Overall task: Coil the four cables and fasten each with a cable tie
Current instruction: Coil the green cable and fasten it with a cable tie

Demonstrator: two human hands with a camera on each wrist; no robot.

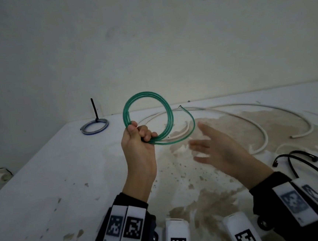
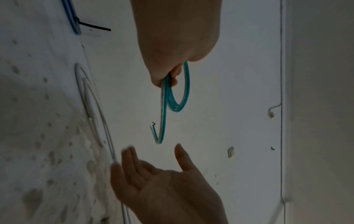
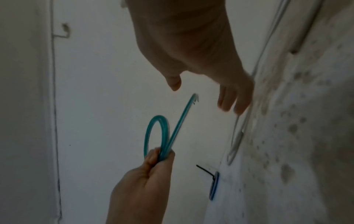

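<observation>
My feeds are dim, flat and grey, with no hard shadows or glare. My right hand (image 1: 220, 149) smears with motion blur in the head view. Both wrist views are darker and soft, and the wide lens bows the table (image 1: 45, 188) edge.

A white table (image 1: 45, 188), its top blotched with brown stains (image 1: 209, 198) and flecks, stands against a pale wall. A blue cable (image 1: 94, 126), coiled and bound with a black cable tie (image 1: 94, 110) whose tail sticks up, lies near the far left corner, while loose white cables (image 1: 259, 129) sweep in wide curves across the far right side. Loose black cable ties (image 1: 296, 158) lie at the near right edge, just beside the white cables.
</observation>
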